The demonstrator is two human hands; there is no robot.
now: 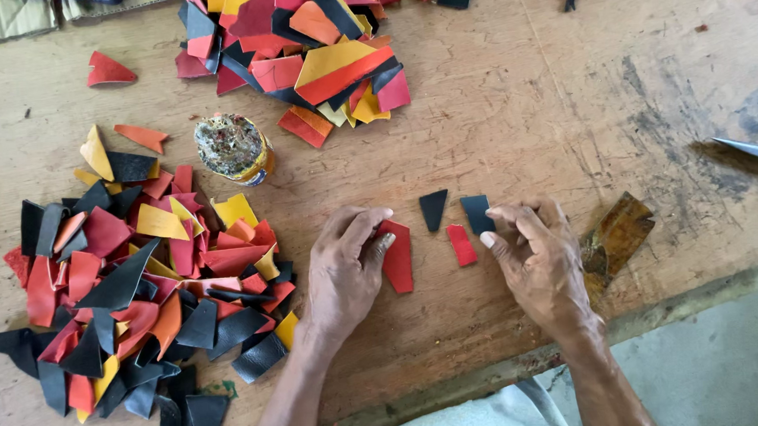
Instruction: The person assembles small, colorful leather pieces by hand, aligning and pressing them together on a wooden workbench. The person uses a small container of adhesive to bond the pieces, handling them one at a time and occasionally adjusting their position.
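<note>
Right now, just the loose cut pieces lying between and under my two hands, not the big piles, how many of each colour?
Red pieces: 2, a larger one under the left hand and a small one
Black pieces: 2, one lying free and one at the right hand
Total: 4

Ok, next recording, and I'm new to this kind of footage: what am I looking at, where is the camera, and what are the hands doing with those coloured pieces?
There is no machine: a person works with two bare hands. The single picture comes from a camera on their head, looking down at a worn wooden table. The left hand rests on a red leather-like offcut. The right hand fingers a small dark blue-black piece. Between them lie a black wedge-shaped scrap and a small red strip. A big heap of red, black, orange and yellow scraps sits to the left, a second heap at the top, with a grimy round tin between.
</note>
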